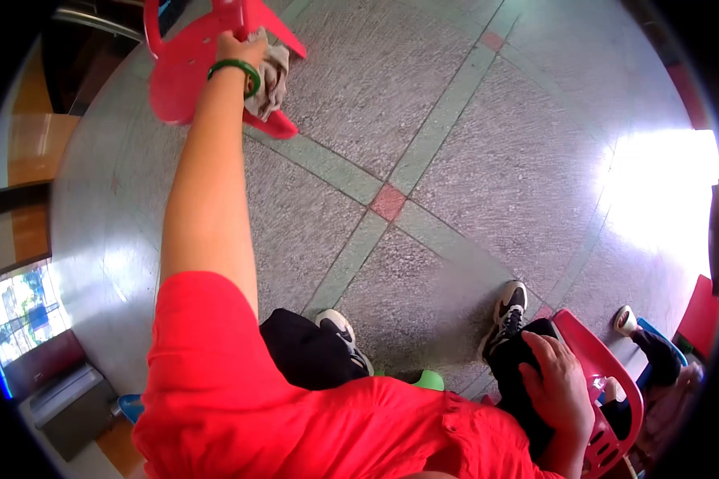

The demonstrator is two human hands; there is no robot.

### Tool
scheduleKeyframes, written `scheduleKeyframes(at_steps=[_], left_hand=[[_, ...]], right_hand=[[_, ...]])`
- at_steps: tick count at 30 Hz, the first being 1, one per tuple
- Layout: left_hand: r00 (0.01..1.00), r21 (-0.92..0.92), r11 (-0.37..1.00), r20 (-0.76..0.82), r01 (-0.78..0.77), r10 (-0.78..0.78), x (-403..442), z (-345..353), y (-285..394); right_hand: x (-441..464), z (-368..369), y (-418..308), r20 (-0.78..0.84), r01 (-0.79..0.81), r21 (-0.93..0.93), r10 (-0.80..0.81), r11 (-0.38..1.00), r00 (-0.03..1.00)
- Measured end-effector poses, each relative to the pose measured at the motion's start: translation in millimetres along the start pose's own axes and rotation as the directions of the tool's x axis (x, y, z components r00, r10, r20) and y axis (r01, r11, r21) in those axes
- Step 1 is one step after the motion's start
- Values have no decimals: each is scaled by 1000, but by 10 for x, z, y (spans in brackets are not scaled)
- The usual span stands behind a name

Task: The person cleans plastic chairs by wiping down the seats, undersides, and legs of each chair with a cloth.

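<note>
Our outstretched left hand point(244, 52) gripped a cloth point(272, 80) at a red chair point(176, 84), which stood ahead and to our left, well apart from our right hand point(555, 379), its fingers loosely spread over a black trouser leg point(510, 379).

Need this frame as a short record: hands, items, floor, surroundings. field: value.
left hand: arm stretched out, holding a beige cloth at a red chair; fingers partly hidden
left wrist: green bracelet
right hand: fingers spread, resting on the black trouser leg
floor: grey panels, green strips, small red square where strips cross
right side: second red chair; beyond it, another person's shoe
lighting: strong glare at right
</note>
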State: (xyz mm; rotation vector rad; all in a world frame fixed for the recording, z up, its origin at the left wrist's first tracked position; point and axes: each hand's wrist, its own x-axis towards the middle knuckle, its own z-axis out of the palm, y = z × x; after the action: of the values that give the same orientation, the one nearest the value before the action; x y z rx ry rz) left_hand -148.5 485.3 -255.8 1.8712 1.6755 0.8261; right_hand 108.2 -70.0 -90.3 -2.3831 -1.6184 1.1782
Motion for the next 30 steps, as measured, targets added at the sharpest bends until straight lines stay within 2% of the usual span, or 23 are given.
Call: scheduleKeyframes(at_steps=[2,4,5,6,7,8,10,12,14,16,18,20,22,23,24,25,27,28,30], left_hand=[[999,89,996,41,11,-15,-261,-39,135],[990,79,994,131,-72,61,-631,-90,216],[977,123,986,194,-111,85,-846,-134,300],[960,85,983,245,-162,137,-1039,-149,358],[946,118,977,297,-175,133,-1254,-180,441],[924,75,990,374,-117,81,-1450,-181,515],[898,93,984,428,-152,98,-1834,-159,631],[841,9,981,518,-192,159,-2172,-104,684],[780,35,968,599,-250,180,-2513,-12,676],[720,102,940,671,-327,177,-2944,-95,992],[708,156,908,681,-388,186,-3374,-94,1111],[688,154,887,693,-436,218,-3775,-128,1183],[627,176,884,764,-433,155,-4144,-321,1420],[596,153,859,777,-489,200,-4309,-338,1353],[609,155,860,765,-487,207,-4486,-386,1305],[583,116,853,776,-510,243,-4617,-434,1291],[504,74,846,829,-528,242,-5022,-547,1166],[540,156,831,819,-535,194,-5256,-687,1274],[507,153,782,831,-604,229,-5549,-737,1061]], right_hand=[[-85,-3,-27,-20,50,-11,-51,999,999],[-187,-11,-49,-53,33,-32,-34,999,998],[-254,10,-30,-58,90,-36,-92,995,994],[-324,31,-4,-64,146,-39,-148,989,987],[-395,43,36,-57,155,-47,-158,987,986],[-467,51,71,-98,143,-39,-146,989,984],[-588,72,136,-75,172,-57,-176,984,982],[-675,106,220,-139,194,-71,-202,978,969],[-743,109,262,-98,242,-114,-253,964,962],[-751,126,305,-136,282,-95,-293,955,946],[-719,175,340,-112,357,-42,-360,933,926],[-746,260,336,-92,368,-80,-374,926,923],[-829,407,345,-127,402,-114,-414,909,901],[-897,492,372,-128,414,-134,-430,901,894],[-972,556,412,-42,427,-177,-441,887,897],[-1007,599,464,37,435,-211,-437,876,899],[-988,915,775,90,412,-210,-402,887,911],[-946,1012,899,100,377,-210,-364,902,926],[-977,1059,992,120,331,-376,-309,865,944]])
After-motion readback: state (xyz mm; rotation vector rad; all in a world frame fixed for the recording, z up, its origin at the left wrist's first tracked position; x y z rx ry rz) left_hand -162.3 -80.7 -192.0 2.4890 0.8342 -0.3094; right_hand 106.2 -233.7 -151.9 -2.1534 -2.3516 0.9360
